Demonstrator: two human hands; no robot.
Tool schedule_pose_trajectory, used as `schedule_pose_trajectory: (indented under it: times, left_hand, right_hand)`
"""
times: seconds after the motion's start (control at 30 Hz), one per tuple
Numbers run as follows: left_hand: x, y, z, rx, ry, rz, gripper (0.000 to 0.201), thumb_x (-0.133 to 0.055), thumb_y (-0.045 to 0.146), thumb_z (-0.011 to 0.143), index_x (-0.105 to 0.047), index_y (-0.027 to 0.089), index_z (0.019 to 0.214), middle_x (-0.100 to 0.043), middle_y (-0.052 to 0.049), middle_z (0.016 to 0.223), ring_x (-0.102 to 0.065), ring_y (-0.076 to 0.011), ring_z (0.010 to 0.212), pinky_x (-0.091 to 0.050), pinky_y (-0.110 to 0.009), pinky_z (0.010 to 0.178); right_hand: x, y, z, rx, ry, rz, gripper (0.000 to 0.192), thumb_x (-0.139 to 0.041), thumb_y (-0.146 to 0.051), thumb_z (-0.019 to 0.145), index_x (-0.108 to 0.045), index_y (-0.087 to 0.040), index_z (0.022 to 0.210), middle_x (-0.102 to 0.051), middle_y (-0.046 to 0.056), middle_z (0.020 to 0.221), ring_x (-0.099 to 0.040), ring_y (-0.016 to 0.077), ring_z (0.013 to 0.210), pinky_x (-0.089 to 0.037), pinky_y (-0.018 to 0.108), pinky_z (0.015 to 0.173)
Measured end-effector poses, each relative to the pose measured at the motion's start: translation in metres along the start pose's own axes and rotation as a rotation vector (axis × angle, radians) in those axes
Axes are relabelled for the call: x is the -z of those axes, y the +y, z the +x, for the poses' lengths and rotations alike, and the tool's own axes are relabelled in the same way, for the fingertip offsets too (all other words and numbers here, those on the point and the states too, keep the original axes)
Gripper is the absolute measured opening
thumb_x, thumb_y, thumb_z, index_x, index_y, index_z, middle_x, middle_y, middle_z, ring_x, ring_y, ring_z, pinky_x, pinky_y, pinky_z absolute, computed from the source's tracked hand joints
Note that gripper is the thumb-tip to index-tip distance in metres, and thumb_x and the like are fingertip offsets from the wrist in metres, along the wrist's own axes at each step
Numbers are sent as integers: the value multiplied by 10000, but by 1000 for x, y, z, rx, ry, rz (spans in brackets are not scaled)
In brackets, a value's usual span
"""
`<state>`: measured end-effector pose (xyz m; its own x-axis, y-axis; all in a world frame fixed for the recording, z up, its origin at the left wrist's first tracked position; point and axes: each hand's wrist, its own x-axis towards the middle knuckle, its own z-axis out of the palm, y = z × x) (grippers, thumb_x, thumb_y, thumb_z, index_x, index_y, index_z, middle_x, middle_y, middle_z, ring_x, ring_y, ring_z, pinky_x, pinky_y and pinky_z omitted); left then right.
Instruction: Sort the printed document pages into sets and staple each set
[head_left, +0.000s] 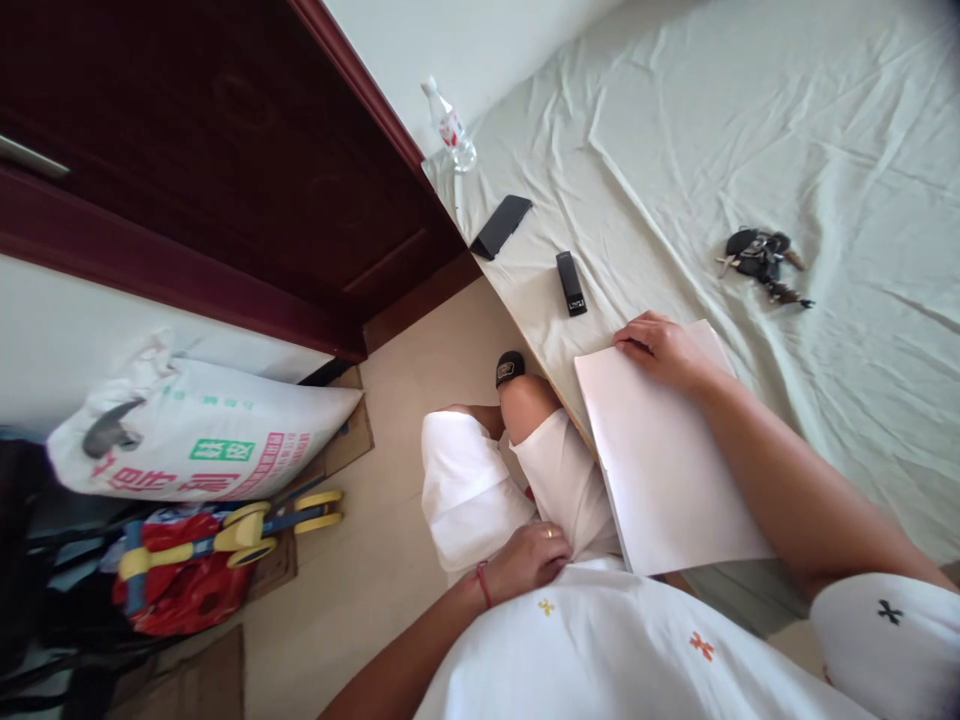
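A white stack of paper (pixel 660 470) lies at the edge of the cloth-covered surface, its near corner reaching over my lap. My right hand (pixel 664 350) rests on the far part of the stack, palm down, fingers slightly bent and holding nothing. Down on my lap, my left hand (pixel 532 555) lies with its fingers curled in, by the hem of my white shirt (pixel 585 640). Its fingertips are partly hidden. A ring and a red wrist string show on that hand. Just beyond the paper lies a small black device (pixel 571 284).
A bunch of keys (pixel 765 260) lies right of the paper on the wrinkled sheet (pixel 645 180). A dark folded case (pixel 502 226) and a clear bottle (pixel 451 130) stand along the left edge. On the floor are a printed white sack (pixel 202 420) and a yellow-blue wheeled toy (pixel 247 535).
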<state>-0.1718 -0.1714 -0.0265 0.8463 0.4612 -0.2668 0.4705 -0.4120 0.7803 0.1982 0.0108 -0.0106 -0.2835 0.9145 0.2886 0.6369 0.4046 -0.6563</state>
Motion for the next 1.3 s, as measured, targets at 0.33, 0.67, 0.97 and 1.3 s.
schedule_pose_trajectory:
  times: [0.33,0.67,0.97,1.3]
  left_hand:
    - [45,-18,35,385,915,161,286,-465,427,1050,-640,203,1085,-688,-105,1073,-660,-213,996,-549,-354,868]
    - [40,-11,51,481,668,198,111,-539,199,949,-632,197,1011,-678,-61,887,-669,-213,849,-550,-353,792]
    - [26,4,29,303,349,146,148,-502,95,895,-593,211,884,-663,-55,915,-641,-194,863,-523,-318,795]
    - [32,-53,20,479,80,405,351,-546,37,803,-776,198,1013,-676,-142,1412,-531,-330,1433,-299,-623,1253]
  right_hand:
    - [2,-1,0,-11,-8,3,283,-487,-323,998,-756,-238,969,-780,103,982,-674,304,1027,-537,466,939]
    - [-1,-2,1,-7,-8,-10,291,-472,-310,1010,-746,-218,977,-779,111,978,-665,286,1012,-527,433,932]
    - [2,-2,1,-6,-19,7,308,-468,-327,1010,-752,-214,970,-785,123,990,-665,300,998,-537,467,930]
    - [2,0,0,-11,-18,5,288,-479,-342,1008,-748,-248,968,-781,93,980,-674,298,1027,-539,464,944]
